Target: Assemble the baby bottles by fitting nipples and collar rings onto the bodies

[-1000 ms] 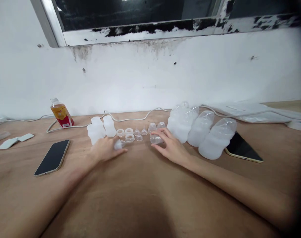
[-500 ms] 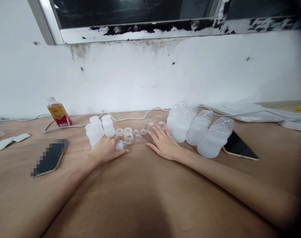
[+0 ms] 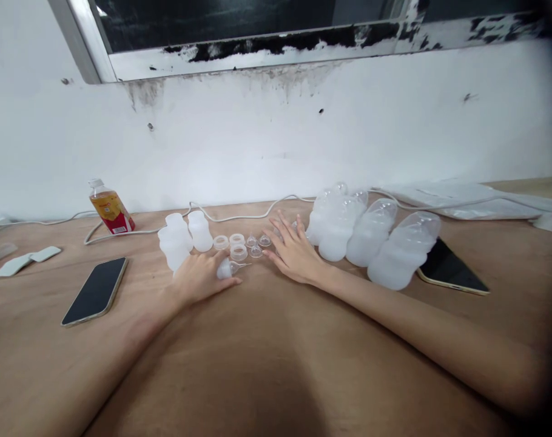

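Observation:
My left hand (image 3: 201, 273) rests low over the table, its fingers curled around a whitish baby bottle (image 3: 223, 269) lying on its side. A clear teat with a thin tip points right from it; the rest is hidden by the hand. My right hand (image 3: 296, 252) is open with fingers spread, over clear domed caps (image 3: 276, 233) that it partly hides. Between the hands sit clear teats (image 3: 256, 250) and translucent collar rings (image 3: 238, 252). Open frosted bottles (image 3: 199, 230) stand behind my left hand. Several capped bottles (image 3: 397, 255) stand right of my right hand.
One phone (image 3: 94, 291) lies at the left, another phone (image 3: 453, 270) behind the capped bottles. A drink bottle (image 3: 111, 208) stands near the wall, beside a white cable (image 3: 244, 217). White pads (image 3: 14, 265) lie far left, a plastic bag (image 3: 476, 203) at the back right.
My right hand's fingers have spread and lifted slightly over the clear caps. My left hand stays curled around the same bottle. The view has shifted a little.

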### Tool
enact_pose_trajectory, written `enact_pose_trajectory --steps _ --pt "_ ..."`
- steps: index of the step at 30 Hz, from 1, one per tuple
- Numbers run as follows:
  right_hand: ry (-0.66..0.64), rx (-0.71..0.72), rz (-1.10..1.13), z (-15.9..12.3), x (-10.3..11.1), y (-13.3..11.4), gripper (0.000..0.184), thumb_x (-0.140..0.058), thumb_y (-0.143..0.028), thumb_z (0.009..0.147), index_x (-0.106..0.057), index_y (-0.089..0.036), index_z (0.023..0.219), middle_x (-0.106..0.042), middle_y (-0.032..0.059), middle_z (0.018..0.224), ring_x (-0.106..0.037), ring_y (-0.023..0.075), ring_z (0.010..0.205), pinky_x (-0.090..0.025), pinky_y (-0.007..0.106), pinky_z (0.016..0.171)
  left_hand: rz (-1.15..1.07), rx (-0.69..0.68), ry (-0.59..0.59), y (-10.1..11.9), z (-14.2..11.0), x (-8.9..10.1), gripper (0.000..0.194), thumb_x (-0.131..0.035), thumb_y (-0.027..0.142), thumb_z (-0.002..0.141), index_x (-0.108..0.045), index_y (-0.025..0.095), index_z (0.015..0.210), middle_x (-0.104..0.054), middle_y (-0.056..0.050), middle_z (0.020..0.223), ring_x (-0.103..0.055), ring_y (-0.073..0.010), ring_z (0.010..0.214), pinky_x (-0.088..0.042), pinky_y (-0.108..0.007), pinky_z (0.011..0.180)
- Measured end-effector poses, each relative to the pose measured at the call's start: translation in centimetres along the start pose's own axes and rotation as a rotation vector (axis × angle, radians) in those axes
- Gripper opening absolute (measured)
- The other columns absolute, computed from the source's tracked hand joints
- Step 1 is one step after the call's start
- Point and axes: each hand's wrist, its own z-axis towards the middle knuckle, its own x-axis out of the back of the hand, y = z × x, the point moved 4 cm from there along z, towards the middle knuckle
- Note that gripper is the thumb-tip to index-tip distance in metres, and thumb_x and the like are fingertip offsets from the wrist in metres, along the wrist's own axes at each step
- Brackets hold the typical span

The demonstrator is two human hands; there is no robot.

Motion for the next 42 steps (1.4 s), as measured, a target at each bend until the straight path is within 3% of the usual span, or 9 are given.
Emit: enact_pose_trajectory --steps 3,6,10,15,24,28,32,39,42 --pt "-0.014 0.009 0.346 -0.7 1.1 -2.5 0.046 -0.033 -0.039 0.084 -0.033 -0.013 0.122 -0.039 0.0149 0.123 -0.037 0.0247 0.112 -0.031 0.043 0.090 -0.072 -0.043 0.056 1.5 -0.5 0.0 0.054 -0.042 0.056 0.072 -0.036 0.023 0.114 -0.058 -0.006 0.098 -0.058 -0.0248 0.084 -0.044 -0.031 0.062" --pt "-0.185 -0.128 0.736 -1.5 0.7 -4.5 0.051 -0.042 -0.045 0.079 -0.030 -0.017 0.120 -0.054 0.0101 0.101 -0.055 0.0175 0.080 -0.045 0.033 0.068 -0.115 -0.126 0.094 3.1 -1.1 0.0 0.043 -0.041 0.045 0.077 -0.034 0.022 0.112 -0.055 -0.005 0.103 -0.059 -0.0216 0.078 -0.044 -0.029 0.058" --pt "-0.473 -0.361 1.078 -1.9 -1.2 -4.6 0.042 -0.049 -0.049 0.072 -0.045 -0.015 0.096 -0.055 0.0006 0.066 -0.045 0.0064 0.045 -0.037 0.019 0.041 -0.054 -0.241 0.110 3.3 -1.1 0.0 0.052 -0.042 0.051 0.075 -0.030 0.020 0.114 -0.046 -0.010 0.116 -0.059 -0.0221 0.078 -0.043 -0.028 0.054" --pt "-0.660 -0.403 1.315 -1.4 -2.1 -3.7 0.040 -0.039 -0.056 0.075 -0.042 -0.016 0.073 -0.049 -0.0025 0.062 -0.038 0.0015 0.034 -0.023 0.014 0.027 0.030 -0.294 0.029 1.7 -0.4 -0.6 0.052 -0.033 0.060 0.075 -0.038 0.016 0.103 -0.060 -0.009 0.089 -0.060 -0.0250 0.071 -0.042 -0.030 0.053" --pt "-0.660 -0.226 1.202 -1.9 -0.7 -4.4 0.028 -0.044 -0.045 0.077 -0.035 -0.019 0.080 -0.051 -0.0049 0.056 -0.038 0.0038 0.035 -0.033 0.016 0.032 0.144 -0.398 0.104 3.2 -1.2 -0.6 0.043 -0.028 0.050 0.081 -0.044 0.011 0.092 -0.060 -0.011 0.084 -0.059 -0.0236 0.074 -0.043 -0.031 0.058" --pt "-0.374 -0.030 0.809 -1.7 0.6 -4.2 0.024 -0.052 -0.031 0.074 -0.040 -0.017 0.090 -0.052 0.0028 0.079 -0.050 0.0109 0.062 -0.045 0.026 0.055 0.097 -0.390 0.064 2.8 -0.9 -0.5 0.048 -0.028 0.054 0.079 -0.043 0.012 0.095 -0.061 -0.009 0.079 -0.060 -0.0236 0.068 -0.042 -0.030 0.054" --pt "-0.135 0.178 0.416 -2.0 2.4 -5.7 0.024 -0.043 -0.013 0.074 -0.046 -0.014 0.098 -0.044 0.0096 0.097 -0.047 0.0141 0.076 -0.042 0.029 0.064 0.039 -0.300 0.035 1.9 -0.5 -0.2 0.054 -0.030 0.061 0.074 -0.042 0.015 0.099 -0.063 -0.007 0.070 -0.060 -0.0239 0.058 -0.039 -0.029 0.048" --pt "-0.153 0.581 0.152 -3.6 5.4 -9.4 0.019 -0.044 -0.021 0.074 -0.052 -0.017 0.091 -0.050 0.0048 0.077 -0.043 0.0152 0.065 -0.037 0.028 0.055 -0.049 -0.501 -0.010 3.0 -1.7 0.2 0.041 -0.042 0.055 0.070 -0.043 0.019 0.089 -0.063 -0.003 0.075 -0.060 -0.0214 0.064 -0.038 -0.026 0.051" --pt "-0.135 0.592 0.071 -3.4 5.2 -9.0 0.026 -0.041 -0.013 0.074 -0.050 -0.015 0.098 -0.051 0.0069 0.082 -0.045 0.0155 0.067 -0.039 0.027 0.055 -0.009 -0.445 -0.020 3.0 -1.7 0.2 0.037 -0.042 0.053 0.071 -0.043 0.018 0.086 -0.062 -0.003 0.070 -0.060 -0.0218 0.061 -0.038 -0.026 0.050"
